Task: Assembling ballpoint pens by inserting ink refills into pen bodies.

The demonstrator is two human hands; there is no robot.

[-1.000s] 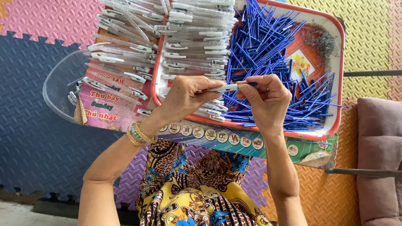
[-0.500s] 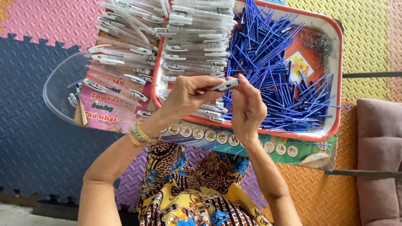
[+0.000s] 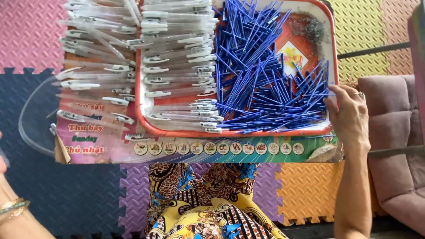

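Observation:
My right hand rests at the right rim of a red-edged tray, its fingers spread and its fingertips touching the pile of blue pen refills. Beside the refills, in the tray's left half, lie several clear pen barrels with white clips. Only a sliver of my left hand shows at the far left edge, above a wrist with bracelets. What that hand holds is hidden.
More clear pen barrels lie left of the tray on a printed board, over a clear plastic bowl. Coloured foam floor mats surround it. A mauve cushioned seat stands at the right. My patterned clothing is below.
Both hands have left the tray's front, where they held a pen together. My right hand moved right to the refill pile. My left hand swung away to the left edge of view.

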